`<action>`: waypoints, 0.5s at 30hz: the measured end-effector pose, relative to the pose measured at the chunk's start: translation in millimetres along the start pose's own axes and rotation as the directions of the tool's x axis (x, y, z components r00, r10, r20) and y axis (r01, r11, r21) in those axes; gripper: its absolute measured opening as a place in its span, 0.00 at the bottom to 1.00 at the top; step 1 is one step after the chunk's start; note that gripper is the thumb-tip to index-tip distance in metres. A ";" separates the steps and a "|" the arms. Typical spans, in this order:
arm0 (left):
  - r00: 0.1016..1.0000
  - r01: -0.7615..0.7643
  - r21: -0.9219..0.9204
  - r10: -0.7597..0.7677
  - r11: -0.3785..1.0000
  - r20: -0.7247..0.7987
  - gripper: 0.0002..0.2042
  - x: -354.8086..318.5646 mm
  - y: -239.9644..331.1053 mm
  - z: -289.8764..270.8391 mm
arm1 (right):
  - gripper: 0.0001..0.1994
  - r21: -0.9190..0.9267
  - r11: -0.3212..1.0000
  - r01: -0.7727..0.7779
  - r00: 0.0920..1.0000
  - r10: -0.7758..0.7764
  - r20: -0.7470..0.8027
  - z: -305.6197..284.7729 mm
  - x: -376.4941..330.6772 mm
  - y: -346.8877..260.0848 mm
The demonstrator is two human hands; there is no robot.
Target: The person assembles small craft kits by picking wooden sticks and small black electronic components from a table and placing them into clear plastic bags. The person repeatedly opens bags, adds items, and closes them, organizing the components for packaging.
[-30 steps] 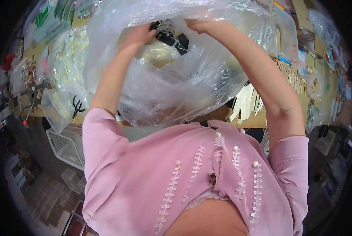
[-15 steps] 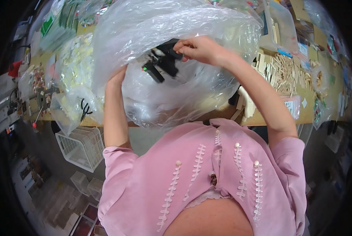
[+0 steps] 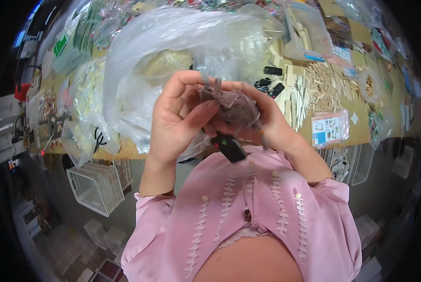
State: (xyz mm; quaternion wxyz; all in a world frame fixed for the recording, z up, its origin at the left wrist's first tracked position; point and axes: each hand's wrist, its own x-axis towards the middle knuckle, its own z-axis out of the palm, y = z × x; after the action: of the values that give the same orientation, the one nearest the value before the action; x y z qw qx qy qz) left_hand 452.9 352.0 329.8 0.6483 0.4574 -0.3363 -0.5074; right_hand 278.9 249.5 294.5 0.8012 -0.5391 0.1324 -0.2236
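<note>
Cradling a grey stringy bundle (image 3: 236, 107) right in the middle of the frame, both hands are on it together! The left hand (image 3: 173, 117) pinches it from the left, thumb laid over the near face and fingers curled along the top; the right hand (image 3: 277, 122) curls round its right side, most of those fingertips hidden behind the strands. And just below the bundle there's a black box (image 3: 230, 148) with green and red spots, tilted in front of the pink blouse (image 3: 262, 221); whether it is tied to the strands, I cannot tell. Behind the hands, a big clear plastic bag (image 3: 135, 47) sprawls across the upper left and centre, something yellowish showing inside. Over to the right of it, more black boxes (image 3: 272, 71) lie on the tabletop (image 3: 363, 134), near a spread of pale wooden sticks (image 3: 324, 89). A clear bin (image 3: 309, 47) sits at the upper right, and a printed leaflet (image 3: 327, 129) lies right of centre. Over at the left, a black-handled tool (image 3: 99, 137) rests near a bag of pale pieces (image 3: 89, 89), with white baskets (image 3: 97, 190) below the table edge at lower left.
</note>
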 end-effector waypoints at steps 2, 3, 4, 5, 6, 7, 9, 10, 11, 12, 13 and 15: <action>0.996 0.089 0.149 -0.088 0.985 -0.011 0.18 16.2 -19.0 11.3 | 0.29 -0.275 0.961 0.038 0.985 -0.082 -0.150 -25.9 -20.8 1.9; 0.996 -0.015 0.452 0.055 0.892 -0.075 0.18 22.5 -30.0 18.4 | 0.28 -0.228 0.972 -0.052 0.962 -0.012 -0.271 -37.5 -31.1 4.0; 0.973 -0.090 0.707 0.213 0.702 -0.087 0.17 28.4 -42.3 24.8 | 0.27 -0.101 0.985 -0.142 0.942 0.103 -0.320 -49.0 -42.7 -4.1; 0.928 -0.128 0.891 0.370 0.436 -0.048 0.17 34.1 -53.8 31.2 | 0.26 0.034 0.975 -0.222 0.910 0.219 -0.351 -59.4 -52.8 -11.7; 0.889 -0.220 0.872 0.458 0.438 -0.005 0.19 33.3 -62.2 34.8 | 0.26 0.015 0.972 -0.235 0.894 0.222 -0.389 -67.1 -62.6 -10.0; 0.900 -0.308 0.797 0.430 0.520 0.067 0.20 34.5 -68.5 43.9 | 0.26 -0.004 0.968 -0.251 0.876 0.225 -0.426 -76.1 -71.7 -3.5; 0.898 -0.429 0.605 0.391 0.670 0.204 0.21 33.4 -81.0 63.7 | 0.25 -0.077 0.947 -0.313 0.837 0.236 -0.493 -86.5 -90.4 4.7; 0.961 -0.278 0.526 0.241 0.804 0.138 0.22 28.7 -80.2 86.0 | 0.25 -0.134 0.926 -0.353 0.827 0.242 -0.508 -87.3 -94.0 7.1; 0.934 -0.355 0.513 0.280 0.781 0.221 0.21 32.1 -92.9 95.5 | 0.24 -0.192 0.900 -0.392 0.818 0.246 -0.520 -87.6 -97.4 9.8; 0.900 -0.431 0.502 0.319 0.750 0.297 0.20 38.5 -109.4 97.0 | 0.24 -0.263 0.893 -0.367 0.818 0.174 -0.549 -85.7 -99.0 14.7; 0.895 -0.434 0.515 0.289 0.739 0.340 0.17 43.3 -125.2 95.9 | 0.24 -0.301 0.868 -0.396 0.806 0.172 -0.566 -82.7 -98.7 15.1; 0.905 -0.413 0.482 0.291 0.773 0.309 0.11 45.6 -140.4 94.9 | 0.25 -0.485 0.811 -0.327 0.848 0.025 -0.530 -86.6 -103.6 24.6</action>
State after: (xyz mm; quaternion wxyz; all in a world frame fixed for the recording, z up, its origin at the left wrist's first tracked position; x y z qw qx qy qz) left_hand 330.1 274.7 231.0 0.5371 0.4903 -0.6131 -0.3085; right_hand 155.4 239.6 235.5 0.5632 -0.6572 0.4457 -0.2285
